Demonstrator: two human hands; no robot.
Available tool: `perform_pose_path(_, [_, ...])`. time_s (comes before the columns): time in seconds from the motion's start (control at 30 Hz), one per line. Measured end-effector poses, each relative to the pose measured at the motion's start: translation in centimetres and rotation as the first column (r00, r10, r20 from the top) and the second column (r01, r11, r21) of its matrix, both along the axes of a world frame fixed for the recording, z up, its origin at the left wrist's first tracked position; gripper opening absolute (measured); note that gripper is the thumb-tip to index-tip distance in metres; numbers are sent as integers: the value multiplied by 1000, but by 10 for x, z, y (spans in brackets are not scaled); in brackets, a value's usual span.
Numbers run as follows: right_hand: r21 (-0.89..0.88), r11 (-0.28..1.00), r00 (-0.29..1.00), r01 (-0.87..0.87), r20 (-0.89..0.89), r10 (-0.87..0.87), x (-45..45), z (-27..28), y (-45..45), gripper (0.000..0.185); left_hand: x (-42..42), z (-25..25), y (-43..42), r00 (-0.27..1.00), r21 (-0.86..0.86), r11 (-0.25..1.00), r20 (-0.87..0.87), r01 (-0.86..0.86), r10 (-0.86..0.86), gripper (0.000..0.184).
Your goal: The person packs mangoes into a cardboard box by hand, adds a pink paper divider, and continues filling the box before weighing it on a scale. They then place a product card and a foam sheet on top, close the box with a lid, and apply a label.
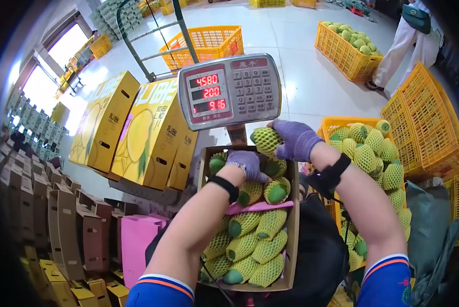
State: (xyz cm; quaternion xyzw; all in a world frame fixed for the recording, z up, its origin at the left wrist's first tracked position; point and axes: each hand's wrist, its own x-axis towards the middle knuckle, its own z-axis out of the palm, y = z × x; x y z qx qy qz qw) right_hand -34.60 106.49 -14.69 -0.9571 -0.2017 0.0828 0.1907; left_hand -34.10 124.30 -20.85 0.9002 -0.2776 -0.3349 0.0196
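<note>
My right hand (297,139), in a purple knit glove, grips a green mango (266,141) in a yellow foam net, raised over the far end of an open cardboard box (290,256). My left hand (247,162), gloved alike, is inside that box with its fingers curled down over a netted mango (250,193); part of the grip is hidden. Another netted mango (276,191) lies beside it. A strip of pink paper (260,206) crosses the box, with several netted mangoes (243,247) packed on the near side.
Beyond the box stands a scale display (229,92) with lit red digits. A yellow crate of netted mangoes (365,156) is at right, with empty crates (424,123) behind it. Yellow printed cartons (147,138) stand at left, above folded boxes (66,225). A person (406,46) stands far right.
</note>
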Motion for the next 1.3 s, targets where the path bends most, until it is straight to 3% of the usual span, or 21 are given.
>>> perform_pose_path(0.03, [2,1000,1000,2,5,-2,3,-1,5,62,-6,11,-3,999,166,986,20,-30,27,85])
perform_pose_path(0.07, [-14,1000,998,-25,-62,24,7,-5,9,61,-14,-2,12,989,-2,1000,146,3,-3,81])
perform_pose_path(0.1, [-25,998,990,-56,-132,52,7,-4,16,60,-22,1,15,988,12,1000,152,7,-9,75])
perform_pose_path(0.2, [-57,991,989,-119,-97,113,6,-12,41,57,-41,5,14,992,180,983,113,33,-55,69])
perform_pose_path(0.27, [-70,987,986,-143,-96,136,8,-16,51,56,-53,-4,19,932,6,997,354,80,-77,65])
perform_pose_path(0.37, [-72,991,993,-110,-49,106,5,-21,64,55,-56,3,20,958,102,992,272,69,-94,72])
perform_pose_path(0.47, [-150,973,984,-177,-40,173,-3,-21,63,56,-60,-4,24,933,31,994,341,108,-112,69])
perform_pose_path(0.57, [-42,979,976,-198,85,201,-8,-41,63,52,-60,4,22,942,7,996,323,90,-88,62])
perform_pose_path(0.63, [-158,984,978,-77,181,106,-16,-50,74,61,-59,11,20,986,100,994,155,52,-67,60])
perform_pose_path(0.7, [-169,982,987,-81,127,103,-18,-51,80,64,-63,6,25,970,25,999,236,48,-53,52])
perform_pose_path(0.8, [-279,952,989,-122,48,141,-13,-49,86,47,-58,-4,20,962,171,979,225,114,-152,47])
perform_pose_path(0.83, [-239,961,983,-137,88,162,-10,-50,85,58,-57,-9,19,966,171,978,209,118,-153,47])
perform_pose_path(0.9, [-161,972,981,-171,-123,152,13,-52,79,43,-56,-8,23,974,67,994,207,86,-98,53])
perform_pose_path(0.93, [-79,996,964,51,-256,-70,22,-63,83,31,-51,-14,21,968,100,987,206,127,-146,57])
perform_pose_path(0.97, [-259,948,982,-184,-19,185,25,-77,79,27,-49,-21,20,967,107,985,203,135,-155,57])
perform_pose_path(1.03, [-120,992,970,28,-238,-56,19,-68,80,30,-39,-38,16,955,69,983,236,169,-181,49])
perform_pose_path(1.1, [-252,959,985,-130,-146,95,9,-59,69,51,-43,-24,12,954,116,983,248,145,-170,36])
perform_pose_path(1.17, [-246,962,986,-119,-139,87,-4,-47,67,46,-51,8,10,966,146,976,178,161,-186,33])
perform_pose_path(1.2, [-246,960,982,-135,-165,96,-12,-40,66,41,-53,8,18,902,102,953,308,284,-302,31])
perform_pose_path(1.23, [-328,941,992,-78,-119,41,-22,-36,70,51,-57,7,31,815,66,911,424,407,-395,29])
perform_pose_path(1.3, [-154,988,995,-9,100,24,-36,-48,64,53,-69,47,49,745,-52,868,540,494,-392,31])
